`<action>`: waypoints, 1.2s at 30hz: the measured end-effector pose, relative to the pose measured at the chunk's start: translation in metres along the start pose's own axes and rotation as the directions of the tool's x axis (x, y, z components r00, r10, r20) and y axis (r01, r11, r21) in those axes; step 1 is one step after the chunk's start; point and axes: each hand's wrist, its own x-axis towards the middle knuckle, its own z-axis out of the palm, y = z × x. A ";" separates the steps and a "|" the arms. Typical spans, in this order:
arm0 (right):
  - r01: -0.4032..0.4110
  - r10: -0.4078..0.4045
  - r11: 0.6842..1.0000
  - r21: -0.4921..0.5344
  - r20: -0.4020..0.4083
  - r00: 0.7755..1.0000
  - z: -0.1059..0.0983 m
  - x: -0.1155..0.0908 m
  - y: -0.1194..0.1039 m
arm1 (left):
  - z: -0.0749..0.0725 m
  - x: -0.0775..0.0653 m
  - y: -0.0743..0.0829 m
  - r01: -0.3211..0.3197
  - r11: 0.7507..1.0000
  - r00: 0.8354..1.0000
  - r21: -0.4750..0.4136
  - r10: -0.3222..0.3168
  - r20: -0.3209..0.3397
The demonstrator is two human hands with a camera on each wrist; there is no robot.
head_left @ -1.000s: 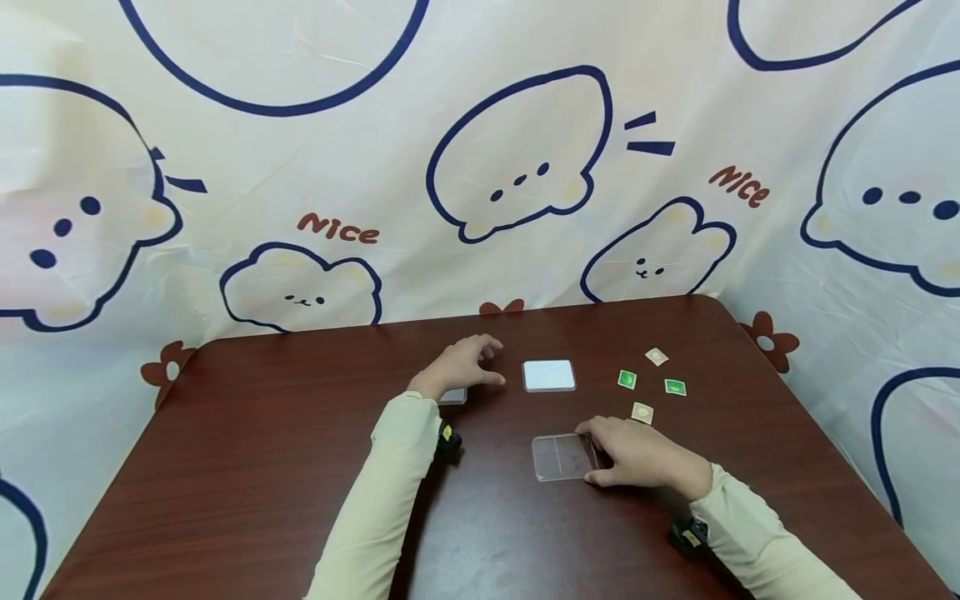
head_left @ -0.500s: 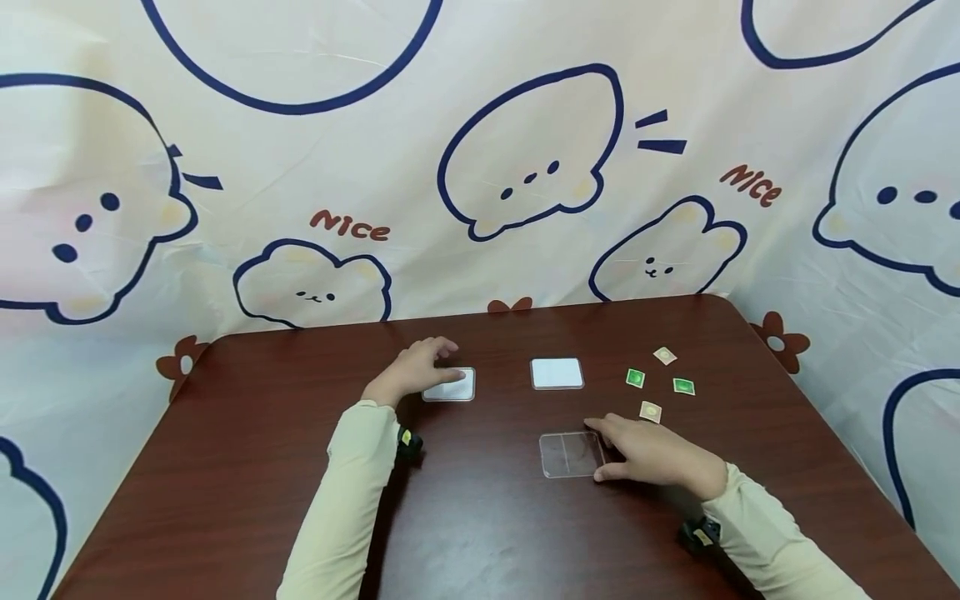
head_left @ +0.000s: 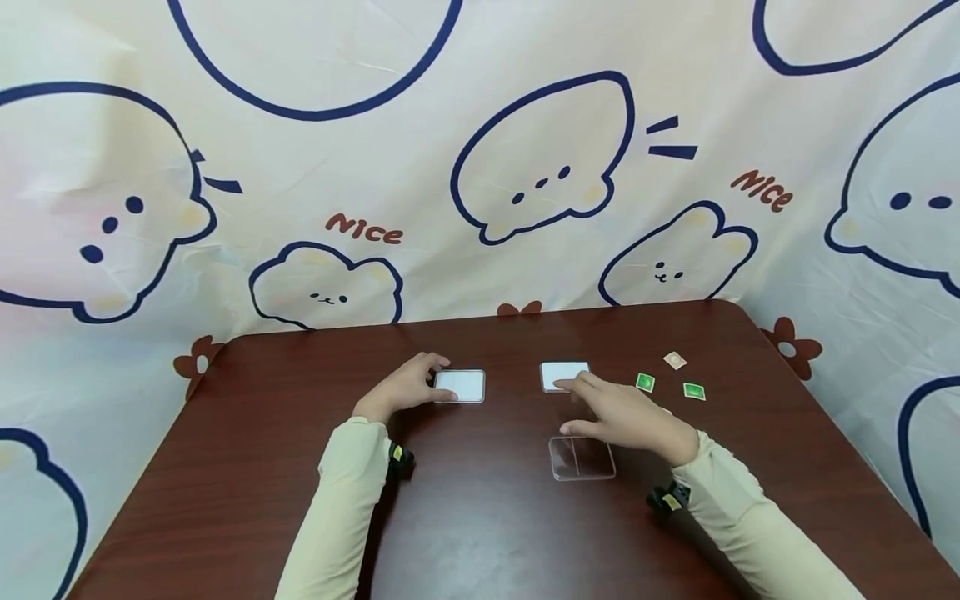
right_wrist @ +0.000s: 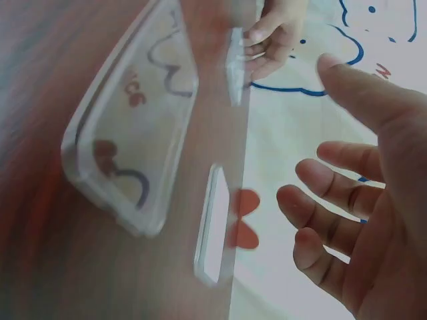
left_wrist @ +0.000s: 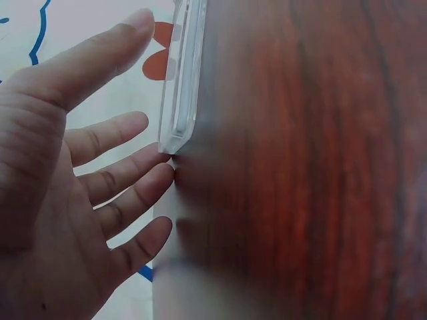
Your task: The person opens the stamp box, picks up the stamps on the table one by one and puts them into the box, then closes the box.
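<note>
My left hand (head_left: pixel 403 387) is at the left end of a flat clear case with a white face (head_left: pixel 465 386), its thumb by the near edge. In the left wrist view its relaxed fingers (left_wrist: pixel 137 200) spread around the corner of that case. A similar white-faced case (head_left: pixel 555 372) lies farther right, partly overlapped by the fingertips of my right hand (head_left: pixel 626 414). The right hand holds nothing, thumb and fingers apart. Nearer to me lies a transparent empty-looking case (head_left: pixel 592 462) with a line across it, just below the right thumb in the head view.
Small square pieces lie at the back right: two green ones (head_left: pixel 645 382) and a beige one (head_left: pixel 675 360). Another beige one is mostly hidden behind the right hand. A printed cloth (head_left: pixel 420 167) hangs right behind the dark wooden table (head_left: pixel 225 467).
The left hand has moved left, off the top of the left white-faced case to its left end. The right hand has let go of the transparent case and moved back and left.
</note>
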 end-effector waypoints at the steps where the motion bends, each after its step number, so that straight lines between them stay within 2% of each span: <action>1: -0.005 0.005 1.000 0.000 0.005 1.000 0.000 0.005 -0.002 | 0.001 -0.001 -0.001 0.006 1.000 1.000 -0.015 -0.006 0.000; 6: -0.031 0.029 0.998 0.057 0.036 0.999 0.004 0.034 -0.013 | 0.005 -0.002 -0.008 0.024 0.999 1.000 -0.028 -0.024 -0.003; 13: -0.068 0.055 0.990 0.124 0.107 0.993 0.021 0.079 -0.026 | 0.007 -0.002 -0.015 0.045 0.998 0.999 -0.044 -0.045 -0.002; 20: -0.119 0.106 0.992 0.049 0.221 0.970 0.039 0.113 -0.037 | 0.007 -0.003 -0.015 0.062 0.996 0.998 -0.069 -0.063 -0.010; 24: -0.137 0.131 0.990 0.009 0.247 0.960 0.046 0.124 -0.036 | 0.007 -0.003 -0.013 0.066 0.996 0.998 -0.061 -0.068 -0.020; 30: -0.156 0.143 0.987 0.041 0.235 0.962 0.053 0.131 -0.029 | 0.008 -0.002 -0.011 0.066 0.997 0.998 -0.037 -0.067 -0.019; 36: -0.138 0.125 0.990 0.044 0.222 0.967 0.058 0.138 -0.028 | 0.007 -0.004 -0.010 0.072 0.997 0.997 -0.011 -0.073 -0.021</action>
